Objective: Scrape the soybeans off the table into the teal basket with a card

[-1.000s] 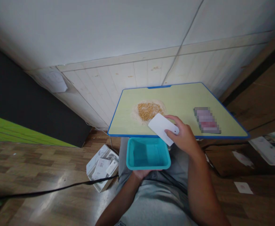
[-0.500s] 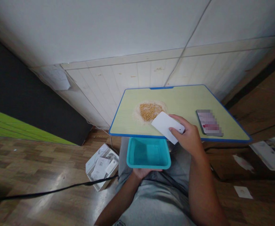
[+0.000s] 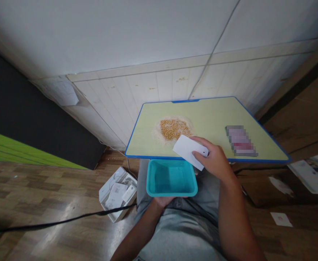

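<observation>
My right hand (image 3: 213,159) grips a flat white dough scraper (image 3: 188,150) with a small hole near its held end. The scraper hangs over the table's near edge, just in front of a heap of yellow soybeans (image 3: 172,130). Pale, fine grains (image 3: 159,136) ring the beans. Below that edge, my left hand (image 3: 162,201) supports a turquoise plastic tub (image 3: 172,192) from underneath; most of its fingers are hidden by the tub. No contents show inside the tub, which sits over my lap.
A small table (image 3: 210,112) with a blue rim stands against the wall. On its right lies a phone (image 3: 240,141), its screen blurred out. An open white box (image 3: 118,195) with papers rests on the floor at left, and a black strap (image 3: 66,219) crosses before it.
My right hand and the scraper have drawn slightly toward me and left, away from the soybeans. The tub stays nearly where it was, held by my left hand.
</observation>
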A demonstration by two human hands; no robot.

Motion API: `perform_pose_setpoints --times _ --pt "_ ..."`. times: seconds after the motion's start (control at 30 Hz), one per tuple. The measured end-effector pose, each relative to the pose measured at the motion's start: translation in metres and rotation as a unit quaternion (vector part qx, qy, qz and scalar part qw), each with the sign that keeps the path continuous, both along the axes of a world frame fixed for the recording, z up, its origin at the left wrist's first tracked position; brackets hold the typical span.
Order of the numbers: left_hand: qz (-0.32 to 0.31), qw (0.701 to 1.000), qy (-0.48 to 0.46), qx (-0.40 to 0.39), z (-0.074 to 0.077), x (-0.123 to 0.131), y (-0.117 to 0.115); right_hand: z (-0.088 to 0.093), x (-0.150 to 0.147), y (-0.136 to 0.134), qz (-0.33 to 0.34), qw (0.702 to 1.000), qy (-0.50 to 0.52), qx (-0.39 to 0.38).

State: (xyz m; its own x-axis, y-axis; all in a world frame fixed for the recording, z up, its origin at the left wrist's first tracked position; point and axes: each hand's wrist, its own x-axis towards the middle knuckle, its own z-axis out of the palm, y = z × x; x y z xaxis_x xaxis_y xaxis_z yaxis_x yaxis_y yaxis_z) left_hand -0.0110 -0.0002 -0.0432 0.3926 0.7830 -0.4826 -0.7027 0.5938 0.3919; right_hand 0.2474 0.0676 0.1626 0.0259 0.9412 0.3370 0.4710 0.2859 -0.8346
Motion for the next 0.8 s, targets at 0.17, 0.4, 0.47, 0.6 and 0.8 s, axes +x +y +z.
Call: perform_pose_setpoints --times 0.17,0.4,0.47,0.6,0.8 --pt "-0.016 1.0 0.009 -0.007 0.0 -0.002 -0.001 -0.002 0.003 0.0 -0.016 1.0 -0.012 -0.007" --pt "0.007 0.998 0.034 -0.06 0.025 0.009 -0.001 -0.006 0.005 0.003 -0.039 0.999 -0.027 -0.008" --pt "0.009 0.998 0.033 -0.059 0.03 0.015 0.0 -0.006 0.003 0.004 -0.042 0.999 -0.028 -0.009" --pt "0.009 0.998 0.038 -0.058 0.027 0.017 0.0 -0.005 -0.001 0.004 -0.041 0.999 -0.033 -0.015" --pt "0.011 0.995 0.073 -0.061 -0.004 0.007 0.002 -0.007 0.004 0.001 -0.061 0.997 -0.04 -0.011"
